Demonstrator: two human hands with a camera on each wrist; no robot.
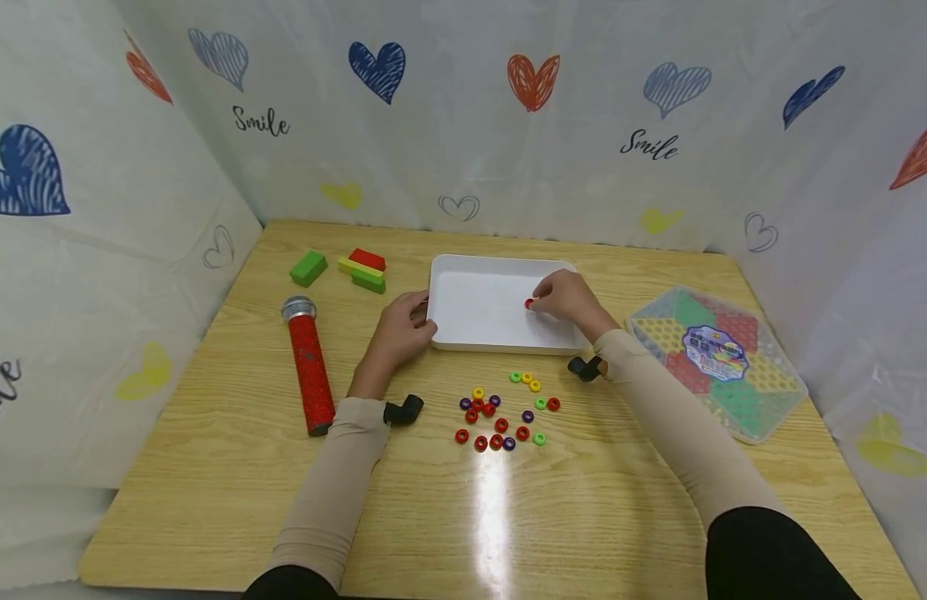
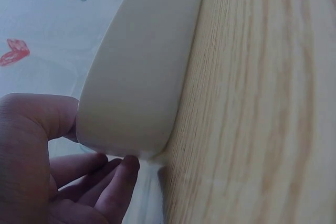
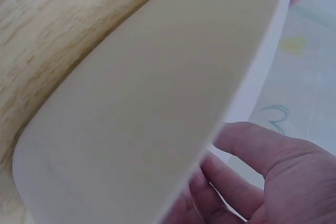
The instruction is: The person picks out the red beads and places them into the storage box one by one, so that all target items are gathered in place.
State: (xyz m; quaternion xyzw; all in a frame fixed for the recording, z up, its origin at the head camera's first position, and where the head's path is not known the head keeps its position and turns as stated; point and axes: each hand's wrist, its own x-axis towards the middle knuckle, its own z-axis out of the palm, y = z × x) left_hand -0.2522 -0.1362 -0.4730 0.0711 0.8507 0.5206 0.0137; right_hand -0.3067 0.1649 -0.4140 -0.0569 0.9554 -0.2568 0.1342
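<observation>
Now, right hand: over the right half of the tray, thumb and fingertips (image 1: pixel 568 297) drawn close together, pinching a red ring; in the right wrist view the tray wall hides part of the fingers, and the ring cannot be seen.
Red ring (image 1: pixel 529 304): at the fingertips, inside the tray's outline; whether it touches the tray floor I cannot tell.
Left hand (image 1: pixel 401 327): grips the tray at its left end, thumb at the rim and fingertips against the outer wall.
Tray (image 1: pixel 471 304): white, shallow, rectangular, flat on the tabletop (image 1: pixel 418 508) between the two hands.
Loose rings (image 1: pixel 502 425): red, purple, green and yellow, scattered on the near side of the tray, between the forearms; some touch, others lie apart.
Microphone (image 1: pixel 310 367): red with a silver head, lying left of the left hand.
Blocks (image 1: pixel 308 268): a green one alone at the far left; red, yellow and green ones grouped just beside it.
Box (image 1: pixel 741 396): clear, with green, red and yellow patches and a purple label, right of the tray.
Curtain (image 1: pixel 433 150): white, printed with hearts and "Smile", behind the tabletop.
</observation>
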